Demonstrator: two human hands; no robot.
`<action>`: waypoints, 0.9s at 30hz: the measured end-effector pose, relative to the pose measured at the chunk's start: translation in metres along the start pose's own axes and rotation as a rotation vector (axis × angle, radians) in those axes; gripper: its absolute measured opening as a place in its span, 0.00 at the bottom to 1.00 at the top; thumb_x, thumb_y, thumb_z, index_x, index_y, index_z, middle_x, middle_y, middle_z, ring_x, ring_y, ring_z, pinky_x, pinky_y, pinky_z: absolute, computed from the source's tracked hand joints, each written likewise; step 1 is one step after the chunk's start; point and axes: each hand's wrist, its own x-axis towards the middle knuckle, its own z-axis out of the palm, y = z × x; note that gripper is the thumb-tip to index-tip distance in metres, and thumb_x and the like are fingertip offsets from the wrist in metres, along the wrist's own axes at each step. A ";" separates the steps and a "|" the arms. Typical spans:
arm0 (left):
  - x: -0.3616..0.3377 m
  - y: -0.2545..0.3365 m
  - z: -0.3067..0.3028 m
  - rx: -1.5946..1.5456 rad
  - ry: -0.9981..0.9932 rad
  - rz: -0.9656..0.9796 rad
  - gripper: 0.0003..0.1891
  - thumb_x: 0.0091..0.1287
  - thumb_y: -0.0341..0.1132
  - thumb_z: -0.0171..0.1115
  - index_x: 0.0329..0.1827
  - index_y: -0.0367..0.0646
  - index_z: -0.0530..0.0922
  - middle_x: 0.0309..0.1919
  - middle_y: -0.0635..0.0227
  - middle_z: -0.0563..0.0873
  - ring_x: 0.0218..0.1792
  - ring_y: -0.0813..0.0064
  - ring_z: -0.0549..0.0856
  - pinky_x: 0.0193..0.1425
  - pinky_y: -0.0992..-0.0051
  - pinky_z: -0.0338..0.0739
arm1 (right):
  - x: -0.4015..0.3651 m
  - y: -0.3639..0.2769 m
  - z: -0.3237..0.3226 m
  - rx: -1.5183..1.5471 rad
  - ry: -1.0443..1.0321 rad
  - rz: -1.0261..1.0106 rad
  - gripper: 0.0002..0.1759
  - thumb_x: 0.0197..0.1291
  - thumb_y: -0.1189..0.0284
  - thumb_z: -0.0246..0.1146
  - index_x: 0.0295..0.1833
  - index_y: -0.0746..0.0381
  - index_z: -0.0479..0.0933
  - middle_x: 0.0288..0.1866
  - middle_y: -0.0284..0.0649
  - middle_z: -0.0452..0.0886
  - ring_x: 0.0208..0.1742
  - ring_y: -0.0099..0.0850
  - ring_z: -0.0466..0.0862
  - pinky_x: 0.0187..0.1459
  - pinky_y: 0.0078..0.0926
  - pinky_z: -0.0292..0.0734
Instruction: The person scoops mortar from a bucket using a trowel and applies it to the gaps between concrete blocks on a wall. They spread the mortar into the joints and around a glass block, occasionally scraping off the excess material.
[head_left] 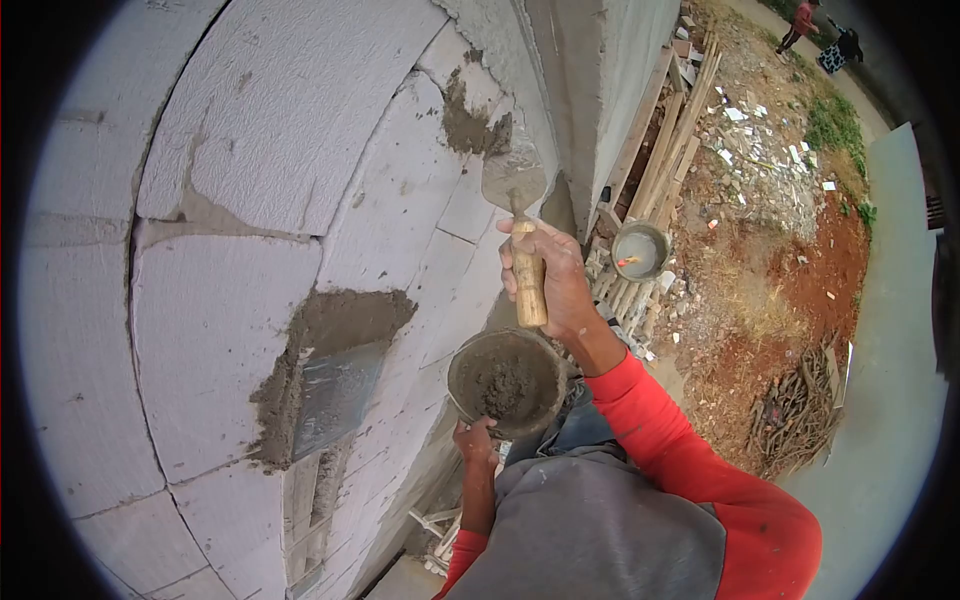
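My right hand (548, 265) is closed round the wooden handle of a trowel (514, 180). The trowel's blade points up and away from me, close to the wall and below a patch of wet mortar (468, 122). With my left hand (476, 438) I grip the near rim of a round bucket (463, 372), its fingers partly hidden by the bucket. Grey mortar (508, 390) lies in the bottom of it. On my left stands the white block wall (230, 110), with fresh mortar (345, 318) spread around a small recessed opening (338, 398).
A second bucket (640, 250) holding grey liquid stands lower down on the right, beside long wooden planks (655, 150). Rubble (755, 135) and a pile of sticks (795, 415) lie on the ground below. Two people (803, 20) are in the far upper right.
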 end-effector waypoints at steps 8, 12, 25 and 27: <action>0.001 -0.007 -0.014 -0.015 -0.002 0.006 0.31 0.55 0.16 0.64 0.65 0.44 0.84 0.45 0.69 0.90 0.30 0.70 0.88 0.18 0.73 0.78 | 0.015 -0.026 -0.003 -0.328 0.798 -0.910 0.17 0.79 0.71 0.68 0.63 0.71 0.76 0.36 0.41 0.85 0.26 0.25 0.79 0.30 0.28 0.76; 0.001 -0.014 -0.025 0.006 -0.020 -0.001 0.31 0.55 0.16 0.64 0.65 0.44 0.84 0.43 0.69 0.90 0.28 0.70 0.87 0.17 0.74 0.76 | 0.017 0.071 -0.035 -0.876 0.301 -0.474 0.20 0.75 0.68 0.71 0.61 0.72 0.77 0.32 0.46 0.83 0.32 0.33 0.81 0.39 0.38 0.79; -0.003 -0.027 -0.048 0.072 -0.020 -0.024 0.27 0.55 0.21 0.70 0.61 0.45 0.83 0.46 0.70 0.89 0.33 0.72 0.87 0.24 0.73 0.76 | 0.010 0.059 -0.122 -0.908 0.259 -0.200 0.25 0.84 0.51 0.64 0.56 0.67 0.78 0.27 0.32 0.77 0.23 0.24 0.77 0.26 0.26 0.74; -0.007 -0.023 -0.049 0.091 -0.040 0.011 0.28 0.55 0.22 0.70 0.62 0.45 0.83 0.46 0.69 0.89 0.34 0.71 0.88 0.25 0.72 0.79 | 0.038 0.025 -0.094 -0.719 0.214 -0.114 0.27 0.85 0.47 0.60 0.52 0.65 0.77 0.26 0.32 0.76 0.20 0.25 0.75 0.24 0.27 0.73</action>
